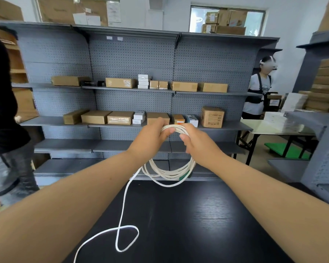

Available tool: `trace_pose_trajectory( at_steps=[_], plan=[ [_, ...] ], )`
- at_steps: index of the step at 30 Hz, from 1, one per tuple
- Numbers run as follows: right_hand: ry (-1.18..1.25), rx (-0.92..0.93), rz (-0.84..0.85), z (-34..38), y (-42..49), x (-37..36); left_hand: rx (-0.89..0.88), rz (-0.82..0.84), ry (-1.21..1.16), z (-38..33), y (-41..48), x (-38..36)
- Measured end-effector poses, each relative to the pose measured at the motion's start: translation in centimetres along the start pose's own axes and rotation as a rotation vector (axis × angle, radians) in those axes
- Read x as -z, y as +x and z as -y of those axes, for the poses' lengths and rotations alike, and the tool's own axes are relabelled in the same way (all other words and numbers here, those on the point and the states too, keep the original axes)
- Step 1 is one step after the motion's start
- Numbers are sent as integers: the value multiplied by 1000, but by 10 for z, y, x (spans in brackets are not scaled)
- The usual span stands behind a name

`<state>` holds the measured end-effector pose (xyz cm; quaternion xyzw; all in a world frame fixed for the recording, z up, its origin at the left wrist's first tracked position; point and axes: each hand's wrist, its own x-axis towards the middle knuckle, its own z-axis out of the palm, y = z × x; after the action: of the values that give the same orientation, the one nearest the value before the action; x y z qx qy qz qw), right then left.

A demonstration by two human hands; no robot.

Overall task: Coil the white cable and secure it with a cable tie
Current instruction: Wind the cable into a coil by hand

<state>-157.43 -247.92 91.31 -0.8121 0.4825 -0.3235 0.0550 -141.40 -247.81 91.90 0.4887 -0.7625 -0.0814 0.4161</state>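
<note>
Both hands, left hand (pixel 150 135) and right hand (pixel 196 143), grasp the top of the white cable (pixel 169 173) coil above the black table (pixel 198 224); I should feed the loose near tail in evenly, matching loops.

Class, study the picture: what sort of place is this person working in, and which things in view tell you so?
Probably a stockroom or small warehouse. Grey pegboard shelving carries sealed cardboard boxes, more cartons are stacked above, and both hands, left hand and right hand, hold a white cable over a black table.
</note>
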Motion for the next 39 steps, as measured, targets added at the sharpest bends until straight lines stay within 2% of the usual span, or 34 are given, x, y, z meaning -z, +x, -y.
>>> trace_pose_trajectory(
  at_steps=[5, 8, 12, 17, 21, 27, 35, 39],
  plan=[
    [27, 2, -76, 8, 4, -7, -2, -68, -36, 11, 0, -3],
    [25, 6, -145, 7, 4, -6, 103, -34, -323, 18, -3, -2],
    [63, -17, -247, 2, 5, -1, 334, 117, -709, 31, -9, -2],
    [149, -79, -377, -1, 6, -7, 366, 188, -898, 36, -15, -4],
    [201, -106, -454, -1, 5, -15, 341, 140, -850, 37, -16, -10],
    [304, -200, -494, -1, 3, -29, 255, -106, -549, 29, -17, -22],
    [411, -307, -550, -2, 2, -33, 239, -244, -672, 12, -15, -31],
    [456, -344, -511, -6, -2, -29, 221, -265, -498, 11, -11, -34]
  ],
)
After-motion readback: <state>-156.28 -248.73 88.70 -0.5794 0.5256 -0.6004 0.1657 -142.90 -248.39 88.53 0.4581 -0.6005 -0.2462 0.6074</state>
